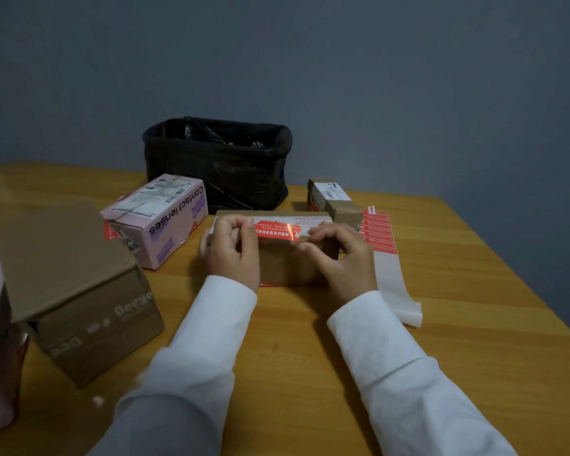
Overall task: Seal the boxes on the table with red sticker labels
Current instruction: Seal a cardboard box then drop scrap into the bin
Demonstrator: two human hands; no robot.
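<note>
A brown box (pixel 287 261) lay near the middle of the wooden table (pixel 474 324), its long axis running left to right across the view, one long side facing the person. Across its near top edge sat a red sticker (pixel 278 231), long axis also left to right, parallel to the box, its white print upside down to the camera. The left hand (pixel 232 250) had its fingers curled over the box's left end, thumb and forefinger pinching at the sticker's left tip. The right hand (pixel 341 255) curled around the right end, fingertips touching the sticker's right tip (whether it pinched or only pressed there, I could not tell). Just right of the box lay a label sheet (pixel 380 236), red stickers stacked in a column at its far end and bare white backing trailing toward the near edge of the table. A small carton (pixel 334 199) stood behind the box to the right, touching the sheet's corner. A pink box (pixel 160 218) printed "Contact lenses" sat to the left, with a larger brown carton (pixel 79 291) nearer the camera, and a black bin bag (pixel 218 159) at the back by the wall.
</note>
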